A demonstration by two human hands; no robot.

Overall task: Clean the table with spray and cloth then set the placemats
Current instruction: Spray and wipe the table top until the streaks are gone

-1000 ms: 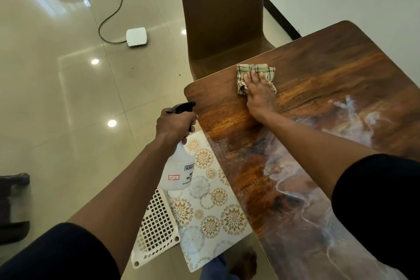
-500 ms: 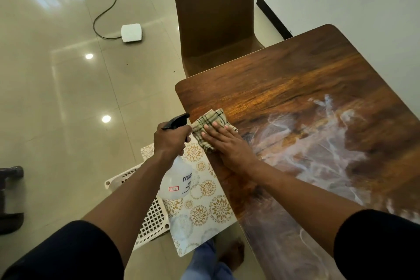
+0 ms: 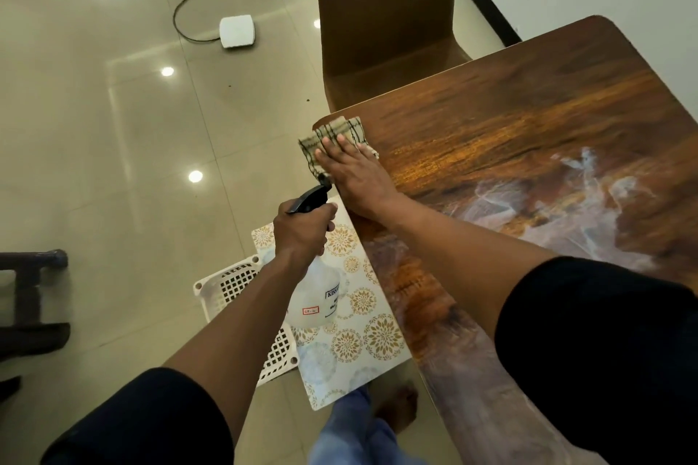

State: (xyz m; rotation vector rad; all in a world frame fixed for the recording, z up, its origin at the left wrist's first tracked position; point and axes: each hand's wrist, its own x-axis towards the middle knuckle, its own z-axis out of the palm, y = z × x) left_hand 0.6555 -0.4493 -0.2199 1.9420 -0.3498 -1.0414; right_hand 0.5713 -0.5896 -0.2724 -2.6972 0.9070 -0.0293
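My right hand [image 3: 355, 174] lies flat on a folded checked cloth [image 3: 325, 138], pressing it on the near-left corner of the brown wooden table [image 3: 528, 117]. The cloth hangs partly over the table's edge. My left hand [image 3: 302, 230] grips the neck of a white spray bottle [image 3: 321, 298] with a black trigger, held off the table's left side. Below it on the floor lies a placemat [image 3: 355, 343] with gold floral circles, beside a white lattice mat [image 3: 241, 279]. Pale streaks cover the table's right part.
A brown chair [image 3: 381, 11] stands at the table's far end. A white box [image 3: 238, 31] with a cable lies on the glossy tiled floor. Dark furniture [image 3: 30, 298] sits at the left edge. My bare foot [image 3: 396, 408] is near the placemat.
My right hand slid the cloth from the far edge back toward me, then out again to the table's left corner. My left hand kept the bottle in about the same place.
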